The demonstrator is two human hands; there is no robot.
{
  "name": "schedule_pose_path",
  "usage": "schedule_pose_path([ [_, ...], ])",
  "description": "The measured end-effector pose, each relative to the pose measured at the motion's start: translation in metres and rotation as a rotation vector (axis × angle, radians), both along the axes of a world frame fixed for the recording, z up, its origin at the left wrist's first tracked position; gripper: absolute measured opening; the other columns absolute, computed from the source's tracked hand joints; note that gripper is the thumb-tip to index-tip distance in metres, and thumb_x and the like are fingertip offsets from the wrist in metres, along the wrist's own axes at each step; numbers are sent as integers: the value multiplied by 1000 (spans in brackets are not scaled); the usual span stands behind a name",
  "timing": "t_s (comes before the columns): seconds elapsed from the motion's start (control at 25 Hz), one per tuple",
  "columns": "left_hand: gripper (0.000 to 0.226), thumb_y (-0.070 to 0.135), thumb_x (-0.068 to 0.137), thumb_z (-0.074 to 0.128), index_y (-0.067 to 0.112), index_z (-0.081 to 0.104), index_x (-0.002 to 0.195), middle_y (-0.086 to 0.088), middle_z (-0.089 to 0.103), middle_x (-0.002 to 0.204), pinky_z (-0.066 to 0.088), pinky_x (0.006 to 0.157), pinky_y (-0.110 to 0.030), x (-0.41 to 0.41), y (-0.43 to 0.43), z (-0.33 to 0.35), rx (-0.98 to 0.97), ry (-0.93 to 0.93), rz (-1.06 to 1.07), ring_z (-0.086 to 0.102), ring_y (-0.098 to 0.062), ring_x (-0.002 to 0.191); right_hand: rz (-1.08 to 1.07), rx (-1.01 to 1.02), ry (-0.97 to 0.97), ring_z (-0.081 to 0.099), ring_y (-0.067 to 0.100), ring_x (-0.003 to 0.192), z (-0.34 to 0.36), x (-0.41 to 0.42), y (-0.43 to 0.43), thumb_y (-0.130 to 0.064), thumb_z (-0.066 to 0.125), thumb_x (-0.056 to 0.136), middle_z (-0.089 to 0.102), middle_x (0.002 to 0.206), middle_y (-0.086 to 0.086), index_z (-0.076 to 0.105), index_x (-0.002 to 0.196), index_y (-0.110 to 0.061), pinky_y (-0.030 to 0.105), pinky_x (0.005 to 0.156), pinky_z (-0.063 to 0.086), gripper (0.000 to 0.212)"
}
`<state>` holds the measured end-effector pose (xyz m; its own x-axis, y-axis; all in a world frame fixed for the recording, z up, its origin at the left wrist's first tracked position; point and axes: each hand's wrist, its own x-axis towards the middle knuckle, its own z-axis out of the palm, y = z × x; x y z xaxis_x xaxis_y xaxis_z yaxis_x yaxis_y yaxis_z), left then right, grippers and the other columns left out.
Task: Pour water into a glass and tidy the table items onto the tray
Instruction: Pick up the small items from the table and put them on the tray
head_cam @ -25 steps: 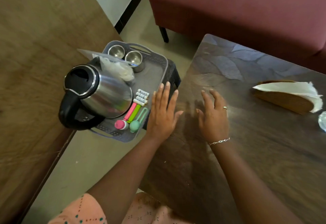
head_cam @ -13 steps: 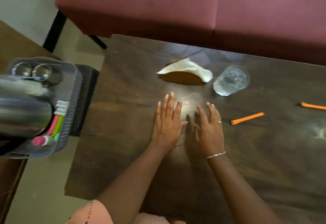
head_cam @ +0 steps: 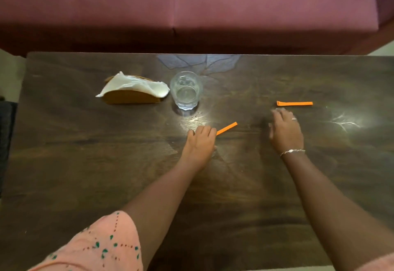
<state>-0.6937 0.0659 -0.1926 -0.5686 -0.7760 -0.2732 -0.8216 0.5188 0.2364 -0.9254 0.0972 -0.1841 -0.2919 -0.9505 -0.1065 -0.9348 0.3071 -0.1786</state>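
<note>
On the dark wooden table [head_cam: 106, 164], the left hand [head_cam: 200, 142] curls its fingers down over the low end of the nearer orange stick [head_cam: 228, 127], gripping it. The right hand [head_cam: 285, 131], blurred, reaches with fingers released, holding nothing; the farther orange stick [head_cam: 295, 103] lies at its 1 o'clock, just beyond the fingertips. A clear glass [head_cam: 186, 90] stands at the left hand's 12 o'clock, with a napkin holder [head_cam: 132, 98] just beside it at 9 o'clock.

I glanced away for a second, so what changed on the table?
The hands, flat side by side before, parted. The left hand went right to the nearer orange strip, fingers curled over its end, grip unclear. The right hand reached toward the farther orange strip, short of it. The glass, napkin holder and both strips stayed put.
</note>
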Motion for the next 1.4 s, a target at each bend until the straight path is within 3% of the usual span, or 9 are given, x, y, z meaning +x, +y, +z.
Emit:
schedule_pose_path([
  [0.2,23,19,91,53,11,44,111,-6,53,111,41,81,-35,-18,-12,-13,86,14,52,51,-24,99,87,165,89,43,45,120,-11,-54,-43,12,48,78,48,126,31,49,115,11,50,95,40,37],
  [0.36,17,2,91,45,8,47,106,-11,56,108,41,75,-33,-18,-16,-17,131,16,109,52,-25,95,74,209,140,47,48,100,-19,-60,-45,8,47,82,49,107,32,51,99,9,51,73,44,17],
  [0.6,15,12,93,44,4,51,104,-12,56,106,42,76,-33,14,-4,2,218,154,261,52,-26,95,154,159,188,53,48,86,-8,-43,-30,2,64,76,56,88,32,57,85,9,46,61,42,13],
  [0.8,11,8,83,57,2,57,92,-14,59,94,40,72,-37,87,12,11,234,390,499,54,-28,86,-39,-101,-92,61,38,74,31,34,-22,-5,67,77,67,79,21,62,79,0,36,62,44,8],
  [0.96,6,1,77,63,0,59,82,-11,55,79,37,66,-31,169,15,16,141,494,710,49,-22,73,-158,-240,-528,56,-1,58,59,130,-40,-5,71,73,63,69,9,64,73,-9,13,60,40,8],
  [1.0,5,1,77,64,1,59,80,-7,52,76,34,64,-27,192,16,19,106,504,755,48,-20,71,-155,-253,-634,56,-3,58,63,156,-47,-5,71,73,64,69,9,63,71,-15,16,62,44,13],
  [1.12,5,3,78,64,5,59,78,-1,50,76,39,64,-31,256,16,31,14,520,878,51,-21,69,-128,-247,-869,63,12,62,73,235,-70,-5,70,74,63,64,3,56,66,-28,32,65,51,28],
  [1.24,7,3,79,64,4,58,79,-5,53,76,36,63,-26,330,14,44,-108,545,1010,49,-18,67,-47,-208,-1003,61,1,56,83,328,-96,3,66,78,61,65,-2,56,67,-29,24,62,52,35],
  [1.4,7,4,80,63,4,57,82,-9,56,76,39,65,-27,422,13,59,-219,533,1142,52,-20,68,70,-187,-1059,63,0,55,93,449,-127,0,66,79,61,66,-2,54,66,-27,20,59,55,32],
])
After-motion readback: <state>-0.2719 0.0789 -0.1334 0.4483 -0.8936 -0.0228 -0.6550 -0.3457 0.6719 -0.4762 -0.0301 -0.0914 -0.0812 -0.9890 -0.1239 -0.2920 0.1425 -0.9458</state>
